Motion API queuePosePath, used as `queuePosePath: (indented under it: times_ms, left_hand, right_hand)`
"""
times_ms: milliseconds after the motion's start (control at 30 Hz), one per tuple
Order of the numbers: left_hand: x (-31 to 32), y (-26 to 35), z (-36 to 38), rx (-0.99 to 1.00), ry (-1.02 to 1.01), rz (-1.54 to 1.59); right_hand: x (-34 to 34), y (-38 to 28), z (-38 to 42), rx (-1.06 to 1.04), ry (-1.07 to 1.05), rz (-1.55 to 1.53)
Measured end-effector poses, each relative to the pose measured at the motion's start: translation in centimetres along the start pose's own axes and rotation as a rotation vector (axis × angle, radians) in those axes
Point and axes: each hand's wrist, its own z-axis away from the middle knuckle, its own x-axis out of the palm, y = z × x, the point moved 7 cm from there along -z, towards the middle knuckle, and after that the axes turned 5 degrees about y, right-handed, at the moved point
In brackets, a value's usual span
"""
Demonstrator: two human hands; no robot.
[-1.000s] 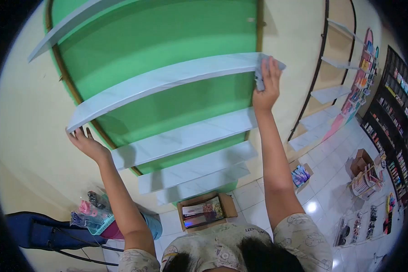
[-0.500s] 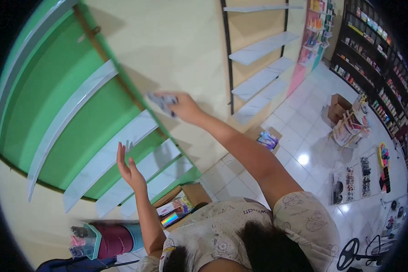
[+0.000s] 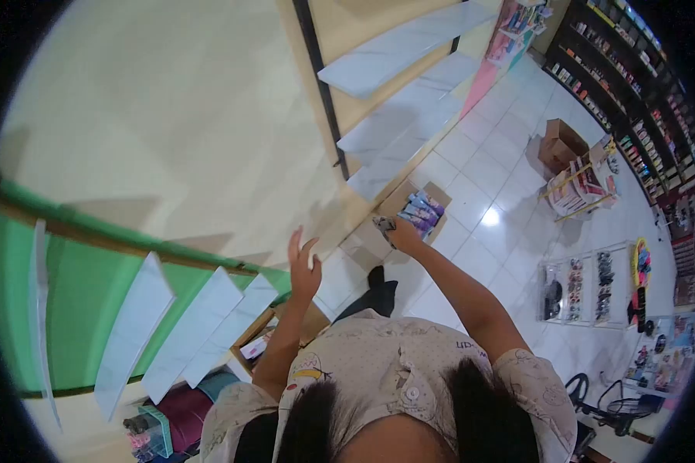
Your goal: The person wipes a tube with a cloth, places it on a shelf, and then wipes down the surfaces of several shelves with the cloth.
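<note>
- Right hand: fingers closed around a crumpled grey cloth; the cloth sticks out at the fingertips.
- Left hand: released, fingers spread, raised in front of the wall.
- Cardboard box of packets: on the tiled floor, appearing just beyond the right hand; exact gap cannot be told.
- White shelves: left side, against a green panel.
- Dark rack of goods: far right, well apart.
</note>
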Motion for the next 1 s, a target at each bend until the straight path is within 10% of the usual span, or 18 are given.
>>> queuePosePath:
  times_ms: [467,600,900,1000]
  left_hand:
    - [28.1,-12.8,-2.0,-1.335,-0.348,0.622]
    - [29.6,-13.1,-2.4,-1.446,-0.192,0.716]
    - [32.3,-13.1,-1.3,-1.338,0.698,0.898]
    - [32.6,-12.8,-0.5,-1.295,0.828,0.835]
  right_hand:
    - [-1.4,-0.8,-17.1,-0.545,-0.110,0.524]
    - [0.1,1.1,-20.9,-0.424,-0.203,0.589]
    - [0.6,5.2,-20.1,-1.082,-0.219,0.363]
    - [2.1,3.3,-22.6,-0.738,-0.428,0.510]
